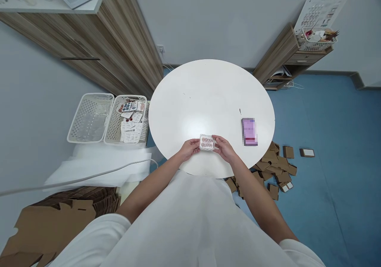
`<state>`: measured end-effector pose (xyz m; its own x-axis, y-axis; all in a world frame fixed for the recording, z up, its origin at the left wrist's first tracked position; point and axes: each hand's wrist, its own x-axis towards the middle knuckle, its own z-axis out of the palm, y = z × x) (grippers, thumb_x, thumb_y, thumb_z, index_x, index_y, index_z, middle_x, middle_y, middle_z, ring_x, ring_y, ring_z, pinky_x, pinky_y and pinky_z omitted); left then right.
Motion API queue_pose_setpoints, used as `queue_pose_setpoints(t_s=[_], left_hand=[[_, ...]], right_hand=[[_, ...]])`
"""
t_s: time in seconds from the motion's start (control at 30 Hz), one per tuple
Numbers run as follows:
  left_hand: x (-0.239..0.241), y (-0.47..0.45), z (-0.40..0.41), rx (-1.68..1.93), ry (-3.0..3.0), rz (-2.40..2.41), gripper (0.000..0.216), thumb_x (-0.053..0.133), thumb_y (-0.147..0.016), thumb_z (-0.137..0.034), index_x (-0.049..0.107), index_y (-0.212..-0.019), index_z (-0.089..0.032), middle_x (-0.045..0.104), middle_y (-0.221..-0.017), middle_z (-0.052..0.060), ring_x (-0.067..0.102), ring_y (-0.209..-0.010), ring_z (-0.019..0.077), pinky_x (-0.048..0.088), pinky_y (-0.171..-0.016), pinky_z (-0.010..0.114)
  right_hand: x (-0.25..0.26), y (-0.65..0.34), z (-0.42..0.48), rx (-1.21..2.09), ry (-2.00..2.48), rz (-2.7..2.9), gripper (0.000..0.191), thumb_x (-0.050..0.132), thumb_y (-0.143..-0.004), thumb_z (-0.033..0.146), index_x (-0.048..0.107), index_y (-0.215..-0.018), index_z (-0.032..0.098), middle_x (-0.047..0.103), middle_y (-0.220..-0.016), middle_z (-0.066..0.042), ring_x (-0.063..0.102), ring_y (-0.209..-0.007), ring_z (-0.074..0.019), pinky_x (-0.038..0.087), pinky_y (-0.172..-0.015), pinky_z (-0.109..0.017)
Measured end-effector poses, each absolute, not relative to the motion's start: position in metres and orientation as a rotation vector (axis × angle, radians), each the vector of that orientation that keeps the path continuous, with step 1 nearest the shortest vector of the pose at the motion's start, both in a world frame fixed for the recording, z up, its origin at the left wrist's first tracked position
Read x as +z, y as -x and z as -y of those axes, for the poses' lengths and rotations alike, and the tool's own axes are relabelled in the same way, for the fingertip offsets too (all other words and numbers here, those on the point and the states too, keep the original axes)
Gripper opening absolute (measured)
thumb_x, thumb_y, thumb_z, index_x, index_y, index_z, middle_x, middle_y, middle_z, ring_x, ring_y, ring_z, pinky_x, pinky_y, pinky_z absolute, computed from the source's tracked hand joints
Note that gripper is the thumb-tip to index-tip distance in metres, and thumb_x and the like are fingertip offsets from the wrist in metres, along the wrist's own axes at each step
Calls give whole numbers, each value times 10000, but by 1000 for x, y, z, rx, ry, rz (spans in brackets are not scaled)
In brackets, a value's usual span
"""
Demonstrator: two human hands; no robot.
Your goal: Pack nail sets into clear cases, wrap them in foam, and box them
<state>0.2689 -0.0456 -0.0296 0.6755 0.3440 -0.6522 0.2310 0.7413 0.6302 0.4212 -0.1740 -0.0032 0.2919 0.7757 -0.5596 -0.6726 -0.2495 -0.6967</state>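
Observation:
A small clear pack of press-on nails (207, 142), with rows of pinkish oval pieces, is held over the near part of the white oval table (202, 96). My left hand (190, 148) pinches its left edge between thumb and fingers. On the opposite side, my right hand (224, 148) grips the right edge. The pack faces up, fairly level. Whether it touches the tabletop I cannot tell. To the right of my right hand lies a phone (249, 132) with a blurred purple screen.
Left of the table are a white basket (108, 130) filled with cards and packs, and another basket (77, 120). Small cardboard boxes (272, 165) lie piled on the floor at right. A cable (119, 167) crosses white sheets at left; flattened cartons (50, 227) lean below.

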Motion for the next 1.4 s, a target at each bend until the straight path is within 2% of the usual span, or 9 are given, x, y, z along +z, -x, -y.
queue_pose_setpoints(t_s=[0.17, 0.33, 0.43, 0.6, 0.67, 0.87, 0.97, 1.17, 1.4], left_hand=[[-27, -272, 46, 73, -734, -837, 341, 721, -635, -288, 624, -933, -155, 628, -882, 62, 584, -749, 112, 465, -729, 279], [-22, -272, 47, 72, -740, -836, 302, 680, -678, -323, 622, -931, -169, 622, -950, 69, 590, -789, 123, 472, -737, 289], [-19, -272, 49, 69, -777, -822, 330, 640, -708, -380, 611, -962, -171, 608, -1002, 83, 585, -859, 150, 477, -746, 302], [-21, -271, 57, 94, -952, -844, 504, 731, -616, -287, 555, -1076, -182, 620, -913, 60, 591, -810, 151, 472, -767, 339], [-23, -271, 59, 119, -963, -831, 510, 730, -614, -268, 549, -1082, -175, 622, -875, 51, 594, -768, 141, 465, -776, 352], [-26, -267, 58, 99, -1001, -852, 464, 708, -637, -300, 561, -1058, -169, 632, -850, 52, 594, -777, 147, 450, -755, 331], [-26, -266, 55, 75, -1072, -882, 440, 692, -648, -332, 571, -1036, -165, 628, -822, 49, 592, -791, 160, 445, -721, 311], [-29, -267, 55, 139, -1159, -889, 415, 706, -626, -294, 574, -993, -151, 611, -710, 20, 587, -731, 148, 437, -736, 314], [-30, -262, 58, 128, -1176, -898, 426, 696, -636, -309, 552, -1003, -148, 626, -700, 25, 595, -717, 153, 431, -757, 330]], right_hand=[[-8, -419, 172, 1263, 1295, 154, 389, 694, -623, 280, 596, -1000, 279, 504, -1181, -23, 546, -984, -184, 495, -798, -341], [-9, -418, 174, 1211, 1389, 193, 583, 696, -597, 260, 508, -1146, 318, 488, -1216, -31, 543, -1009, -196, 498, -786, -330], [-12, -418, 174, 1185, 1421, 189, 638, 690, -601, 271, 461, -1194, 325, 496, -1215, -38, 560, -973, -191, 499, -772, -335], [-16, -413, 176, 1127, 1448, 155, 584, 681, -617, 302, 488, -1168, 293, 493, -1223, -45, 553, -990, -195, 494, -803, -342], [-16, -410, 179, 1143, 1448, 144, 570, 672, -634, 314, 488, -1173, 302, 517, -1175, -37, 549, -1000, -194, 498, -811, -345], [-16, -402, 187, 1217, 1501, 146, 732, 679, -644, 290, 354, -1299, 319, 570, -986, -16, 601, -844, -162, 517, -806, -364], [-18, -402, 187, 1153, 1543, 175, 727, 692, -624, 294, 384, -1283, 290, 585, -969, -22, 605, -813, -160, 515, -805, -371], [-20, -400, 186, 1064, 1542, 185, 630, 714, -589, 333, 486, -1168, 238, 604, -950, -45, 612, -785, -166, 506, -799, -394], [-24, -397, 188, 1061, 1542, 150, 638, 728, -563, 345, 486, -1143, 235, 604, -932, -41, 607, -783, -164, 512, -778, -388]])
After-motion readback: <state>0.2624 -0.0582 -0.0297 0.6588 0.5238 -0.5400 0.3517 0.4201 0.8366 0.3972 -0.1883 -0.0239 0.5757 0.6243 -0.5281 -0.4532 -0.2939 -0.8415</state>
